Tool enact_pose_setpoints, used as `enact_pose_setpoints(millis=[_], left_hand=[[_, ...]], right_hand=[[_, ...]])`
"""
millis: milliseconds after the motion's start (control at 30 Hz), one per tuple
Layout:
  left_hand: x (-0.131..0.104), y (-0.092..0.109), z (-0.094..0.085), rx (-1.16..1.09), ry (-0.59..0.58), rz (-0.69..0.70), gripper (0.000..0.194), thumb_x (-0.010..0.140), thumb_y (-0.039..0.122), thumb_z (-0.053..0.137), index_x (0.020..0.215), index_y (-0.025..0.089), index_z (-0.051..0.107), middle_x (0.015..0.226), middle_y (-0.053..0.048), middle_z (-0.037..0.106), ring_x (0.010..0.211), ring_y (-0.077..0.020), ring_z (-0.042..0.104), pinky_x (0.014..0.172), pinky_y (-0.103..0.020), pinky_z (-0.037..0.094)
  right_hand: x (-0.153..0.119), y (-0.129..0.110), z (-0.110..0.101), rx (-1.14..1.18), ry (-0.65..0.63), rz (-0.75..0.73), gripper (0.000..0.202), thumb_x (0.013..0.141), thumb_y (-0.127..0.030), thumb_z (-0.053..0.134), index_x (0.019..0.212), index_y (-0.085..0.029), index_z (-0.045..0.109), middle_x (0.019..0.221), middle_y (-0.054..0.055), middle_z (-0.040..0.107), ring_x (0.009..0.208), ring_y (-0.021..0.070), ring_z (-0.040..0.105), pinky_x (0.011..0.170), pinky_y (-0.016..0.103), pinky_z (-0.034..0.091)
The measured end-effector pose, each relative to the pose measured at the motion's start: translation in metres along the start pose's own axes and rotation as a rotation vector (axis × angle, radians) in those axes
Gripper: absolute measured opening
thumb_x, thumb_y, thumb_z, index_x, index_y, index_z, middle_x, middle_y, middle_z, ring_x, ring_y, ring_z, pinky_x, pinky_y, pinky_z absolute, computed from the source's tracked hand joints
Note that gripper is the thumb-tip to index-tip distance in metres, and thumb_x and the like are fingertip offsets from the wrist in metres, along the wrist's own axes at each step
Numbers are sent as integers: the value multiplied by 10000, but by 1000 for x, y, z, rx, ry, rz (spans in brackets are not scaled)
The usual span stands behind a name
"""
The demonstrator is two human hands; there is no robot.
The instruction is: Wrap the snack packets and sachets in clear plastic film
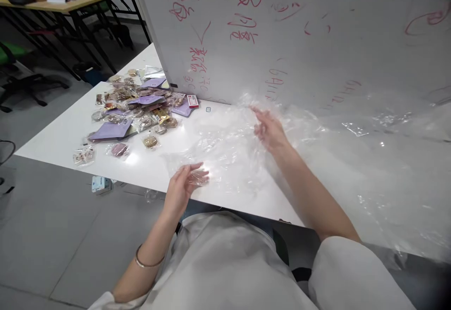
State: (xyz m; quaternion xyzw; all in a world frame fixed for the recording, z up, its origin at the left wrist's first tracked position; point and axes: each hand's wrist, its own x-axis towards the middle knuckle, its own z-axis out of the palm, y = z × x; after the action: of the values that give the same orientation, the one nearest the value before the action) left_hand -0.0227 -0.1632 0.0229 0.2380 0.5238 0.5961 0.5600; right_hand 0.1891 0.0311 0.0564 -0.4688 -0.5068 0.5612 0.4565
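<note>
A large, crumpled sheet of clear plastic film [232,157] spreads over the white table in front of me; whether it is a bag I cannot tell. Near the table's front edge my left hand [181,185] has its bent fingers around a fold of this film, and its fingertips show through the plastic. Farther back, by the whiteboard, my right hand [270,131] reaches over the film with its index finger stretched out and the thumb apart. It touches or nearly touches the raised plastic there.
Small clear-wrapped packets [150,141] and purple pouches [112,130] lie heaped on the left of the table [59,136]. A red-and-white box [192,101] sits by the whiteboard [218,65], which stands along the back. A blue-and-white pack [101,184] is on the floor.
</note>
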Motion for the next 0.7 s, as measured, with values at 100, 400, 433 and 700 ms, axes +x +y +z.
enact_pose_setpoints(millis=[100, 400, 433, 700], left_hand=[[-18, -10, -8, 252, -60, -151, 467, 854, 557, 609, 1097, 161, 665, 858, -73, 741, 595, -182, 683, 566, -310, 564], [-51, 75, -30, 1132, -703, 68, 407, 940, 478, 505, 655, 237, 668, 508, 1, 563, 443, -146, 480, 535, -288, 380], [-39, 83, -24, 1103, -621, 168, 373, 959, 465, 467, 766, 254, 707, 615, -14, 637, 511, -164, 545, 580, -294, 421], [121, 25, 11, 1503, -576, 439, 687, 957, 537, 407, 1533, 173, 321, 1644, -128, 178, 1527, -326, 65, 1221, -496, 81]], right_hand=[[28, -20, -17, -189, 19, -134, 486, 886, -440, 583, 1347, -359, 454, 1478, 26, 506, 607, 50, 589, 484, 183, 445], [16, 5, -30, -665, -322, 272, 1140, 729, -402, 759, 1592, -232, 34, 958, 69, 692, 482, 127, 548, 354, 235, 403], [9, 9, -30, -661, -326, 249, 1135, 718, -413, 766, 1590, -242, 60, 964, 61, 683, 479, 117, 521, 346, 231, 390], [-17, 16, -39, -617, -285, 35, 1103, 745, -448, 721, 1560, -333, -13, 1232, 75, 618, 573, 122, 520, 551, 319, 532]])
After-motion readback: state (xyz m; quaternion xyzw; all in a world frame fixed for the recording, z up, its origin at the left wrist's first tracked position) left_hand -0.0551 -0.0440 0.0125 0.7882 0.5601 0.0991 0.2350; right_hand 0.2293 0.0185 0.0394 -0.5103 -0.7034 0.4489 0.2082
